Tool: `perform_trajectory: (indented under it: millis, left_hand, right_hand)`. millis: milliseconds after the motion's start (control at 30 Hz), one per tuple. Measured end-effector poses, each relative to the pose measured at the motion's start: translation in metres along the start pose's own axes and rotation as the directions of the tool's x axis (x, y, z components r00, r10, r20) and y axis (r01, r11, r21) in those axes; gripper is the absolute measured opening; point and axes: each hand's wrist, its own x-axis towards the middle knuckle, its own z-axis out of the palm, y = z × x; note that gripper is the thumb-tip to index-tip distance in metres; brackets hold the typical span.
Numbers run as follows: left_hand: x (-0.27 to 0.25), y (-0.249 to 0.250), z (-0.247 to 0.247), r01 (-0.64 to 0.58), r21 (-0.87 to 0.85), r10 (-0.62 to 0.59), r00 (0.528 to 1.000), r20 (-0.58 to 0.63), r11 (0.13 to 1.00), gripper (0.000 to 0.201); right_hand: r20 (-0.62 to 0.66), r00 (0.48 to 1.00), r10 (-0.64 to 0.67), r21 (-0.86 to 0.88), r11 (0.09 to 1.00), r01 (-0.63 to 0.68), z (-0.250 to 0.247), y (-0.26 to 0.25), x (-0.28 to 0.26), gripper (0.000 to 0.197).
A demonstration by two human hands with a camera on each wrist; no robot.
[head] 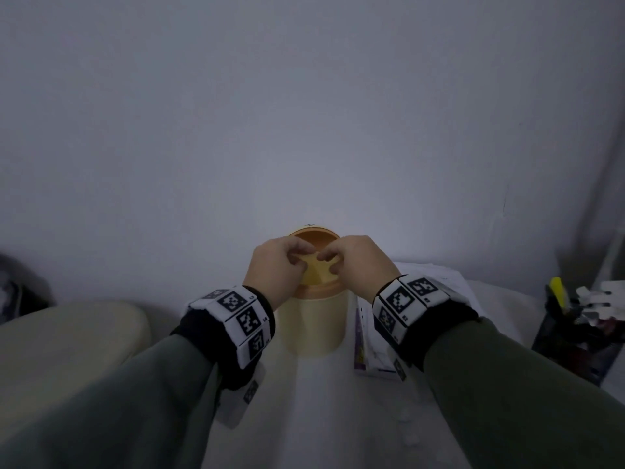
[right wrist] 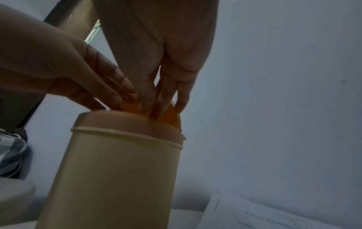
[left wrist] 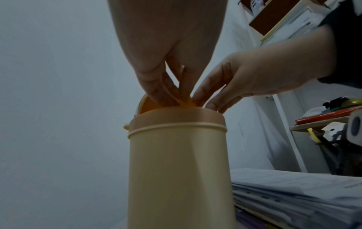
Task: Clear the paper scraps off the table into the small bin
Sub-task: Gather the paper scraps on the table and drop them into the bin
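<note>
the bin (head: 313,328) stands upright at the tabletop's (head: 338,418) far edge by the wall, its swing lid (head: 314,270) tipped inward; what is inside cannot be seen. a paper stack (left wrist: 293,193) lies just right of it, a pen holder (head: 571,330) further right. the left hand (head: 275,265) and right hand (head: 360,264) meet over the opening, fingers straight and pressing the lid down. no scraps show in either.
</note>
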Motion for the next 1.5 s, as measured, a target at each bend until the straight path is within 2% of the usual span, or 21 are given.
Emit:
perform_trajectory:
  millis: [67,167,267,333,400,467,500,567,667,767,867,967,1067,1133,1200,1267,1367,1433,1500]
  left_hand:
    - [-0.007,0.006,-0.001,-0.031,-0.008,0.031,0.999,-0.005,0.999,0.022]
    - [-0.026,0.023,0.001,-0.118,-0.045,0.119,0.993,0.012,0.992,0.015]
    - [-0.056,0.042,0.012,-0.194,-0.083,0.200,0.977,0.074,0.977,0.006]
    - [-0.075,0.050,0.022,-0.223,-0.082,0.234,0.956,0.176,0.971,0.010]
    - [-0.093,0.058,0.033,-0.244,0.025,0.215,0.892,0.398,0.969,0.020]
    - [-0.110,0.063,0.043,-0.280,0.206,0.089,0.767,0.635,0.938,0.037]
    - [-0.117,0.065,0.049,-0.297,0.271,0.019,0.705,0.709,0.915,0.045]
    - [-0.130,0.067,0.060,-0.319,0.335,-0.065,0.631,0.773,0.886,0.053]
    - [-0.145,0.070,0.075,-0.320,0.383,-0.128,0.599,0.790,0.867,0.056]
    - [-0.158,0.076,0.086,-0.324,0.441,-0.200,0.569,0.798,0.837,0.057]
    - [-0.171,0.083,0.092,-0.319,0.456,-0.230,0.550,0.803,0.831,0.055]
    - [-0.188,0.097,0.089,-0.372,0.429,-0.216,0.493,0.843,0.823,0.051]
    - [-0.209,0.110,0.083,-0.454,0.357,-0.157,0.421,0.894,0.817,0.045]
    - [-0.220,0.116,0.076,-0.497,0.327,-0.125,0.396,0.910,0.804,0.042]
    - [-0.225,0.121,0.068,-0.503,0.325,-0.110,0.411,0.905,0.801,0.045]
    - [-0.229,0.125,0.060,-0.503,0.331,-0.081,0.455,0.887,0.798,0.048]
    - [-0.235,0.133,0.053,-0.550,0.331,-0.021,0.494,0.869,0.767,0.062]
    - [-0.246,0.139,0.052,-0.612,0.288,0.040,0.464,0.885,0.736,0.077]
    - [-0.263,0.144,0.053,-0.663,0.240,0.080,0.414,0.907,0.709,0.093]
  right_hand:
    - [-0.071,0.997,-0.008,0.053,0.999,0.012,-0.006,-0.002,-0.006,0.025]
    - [-0.102,0.994,-0.030,0.043,0.998,0.034,-0.023,-0.001,-0.030,0.013]
    - [-0.068,0.998,0.010,-0.016,1.000,-0.011,-0.036,0.008,-0.065,0.012]
    - [-0.001,0.996,0.084,-0.092,0.992,-0.084,-0.045,0.015,-0.090,0.017]
    - [0.126,0.970,0.208,-0.209,0.961,-0.179,-0.051,0.023,-0.117,0.027]
    - [0.250,0.913,0.322,-0.342,0.912,-0.227,-0.055,0.034,-0.144,0.036]
    - [0.297,0.880,0.372,-0.395,0.887,-0.241,-0.056,0.041,-0.156,0.040]
    - [0.365,0.807,0.464,-0.468,0.841,-0.272,-0.057,0.055,-0.181,0.046]
    - [0.398,0.733,0.552,-0.573,0.773,-0.271,-0.058,0.067,-0.221,0.049]
    - [0.429,0.703,0.567,-0.604,0.759,-0.243,-0.055,0.077,-0.256,0.046]
    - [0.485,0.652,0.583,-0.626,0.752,-0.206,-0.045,0.086,-0.275,0.037]
    - [0.523,0.646,0.557,-0.625,0.765,-0.154,-0.039,0.086,-0.285,0.034]
    - [0.529,0.681,0.507,-0.613,0.783,-0.106,-0.040,0.073,-0.292,0.035]
    - [0.552,0.676,0.488,-0.591,0.801,-0.096,-0.046,0.060,-0.293,0.038]
    - [0.551,0.683,0.480,-0.562,0.818,-0.121,-0.057,0.047,-0.294,0.044]
    - [0.520,0.724,0.454,-0.520,0.840,-0.154,-0.068,0.041,-0.294,0.050]
    - [0.499,0.732,0.464,-0.418,0.869,-0.266,-0.079,0.044,-0.296,0.044]
    - [0.520,0.696,0.496,-0.416,0.858,-0.301,-0.085,0.041,-0.303,0.038]
    - [0.551,0.632,0.545,-0.494,0.823,-0.279,-0.086,0.039,-0.314,0.039]
